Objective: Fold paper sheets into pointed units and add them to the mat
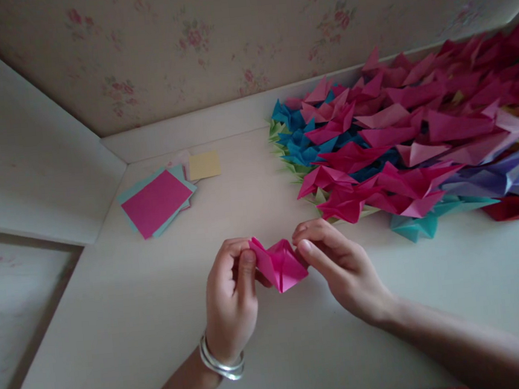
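Note:
A bright pink piece of folded origami paper [280, 266] is held up just above the white tabletop, its creased flaps standing partly apart. My left hand [232, 294] pinches its left end between thumb and fingers, and the wrist wears silver bangles [222, 362]. At the paper's right edge is my right hand [345, 272], thumb and index finger drawn close together, with other fingertips behind the paper. How firmly the right fingers grip it is partly hidden.
Many folded paper pieces [400, 140] in pink, blue, green, purple and teal cover the table's back right. At the back left lies a stack of paper sheets [155, 203], a magenta one on top, beside small yellow paper [205, 165]. Behind is a floral wall [228, 40].

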`<state>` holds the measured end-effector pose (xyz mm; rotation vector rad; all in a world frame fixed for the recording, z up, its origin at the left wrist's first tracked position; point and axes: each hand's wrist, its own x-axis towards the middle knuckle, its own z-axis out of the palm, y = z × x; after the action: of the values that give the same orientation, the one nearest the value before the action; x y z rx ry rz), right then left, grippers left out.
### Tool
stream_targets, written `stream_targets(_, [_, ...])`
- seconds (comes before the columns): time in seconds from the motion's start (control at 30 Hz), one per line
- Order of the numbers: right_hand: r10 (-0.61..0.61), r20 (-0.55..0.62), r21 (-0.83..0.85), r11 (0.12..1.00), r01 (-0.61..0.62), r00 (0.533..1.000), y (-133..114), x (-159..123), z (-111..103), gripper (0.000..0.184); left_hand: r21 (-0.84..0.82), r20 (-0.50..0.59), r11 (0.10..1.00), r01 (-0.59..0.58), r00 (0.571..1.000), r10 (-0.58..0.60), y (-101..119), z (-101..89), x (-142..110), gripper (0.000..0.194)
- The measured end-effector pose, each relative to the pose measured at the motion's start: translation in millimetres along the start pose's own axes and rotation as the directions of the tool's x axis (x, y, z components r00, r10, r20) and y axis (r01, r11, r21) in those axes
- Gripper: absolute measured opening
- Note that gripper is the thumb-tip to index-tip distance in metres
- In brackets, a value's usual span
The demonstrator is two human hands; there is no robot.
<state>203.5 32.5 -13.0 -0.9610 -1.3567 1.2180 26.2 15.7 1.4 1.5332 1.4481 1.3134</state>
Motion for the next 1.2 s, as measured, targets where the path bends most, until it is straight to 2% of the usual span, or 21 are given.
stream_targets(0.1, [-0.006,0.005,0.004,1.0,0.006,1.0,-2,-2,-2,0.011,0.027,-0.03,0.999,0.023,0.999,-0.022,-2,0.5,-1,0.015])
stream_targets(0.23, [-0.035,0.066,-0.174,0.984,0.046,0.997,-1,-2,-1,0.008,0.008,-0.017,0.999,0.039,0.999,-0.039,-6,-0.8,-3,0.014])
stream_targets(0.3, [-0.052,0.058,-0.208,0.976,0.063,0.997,0,-1,0,0.01,-0.01,0.002,1.0,0.021,1.0,-0.021,-7,-1.8,-4,0.011])
stream_targets(0.47, [-0.1,0.0,-0.212,0.972,0.098,0.995,3,0,-1,0.011,0.044,0.06,0.998,-0.046,0.997,0.043,-9,-3.1,-3,0.01])
stream_targets(0.6, [-0.051,-0.022,-0.134,0.99,0.048,0.998,6,-2,0,0.011,0.054,0.058,0.996,-0.072,0.996,0.069,-11,-2.8,-1,0.009])
stream_targets(0.7, [-0.019,-0.068,-0.067,0.998,0.015,0.998,7,-3,3,0.013,0.014,0.047,0.999,-0.047,0.998,0.046,-11,-2.1,-2,0.011])
stream_targets(0.87, [-0.024,-0.12,-0.027,0.999,0.021,0.993,5,-3,6,0.017,0.054,0.086,0.998,-0.029,0.996,0.024,-8,0.0,-2,0.012])
stream_targets(0.97, [0.012,-0.163,0.017,1.0,-0.009,0.987,2,-1,5,0.02,-0.003,0.081,0.999,0.034,0.996,-0.034,-7,0.3,-2,0.011])
stream_targets(1.1, [0.062,-0.181,0.039,0.998,-0.056,0.982,1,1,4,0.023,-0.093,-0.014,0.984,0.154,0.988,-0.156,-6,-0.6,0,0.011])
stream_targets(1.2, [0.049,-0.186,0.053,0.998,-0.039,0.981,2,1,6,0.024,-0.097,-0.065,0.977,0.188,0.979,-0.194,-5,-0.3,-1,0.013])
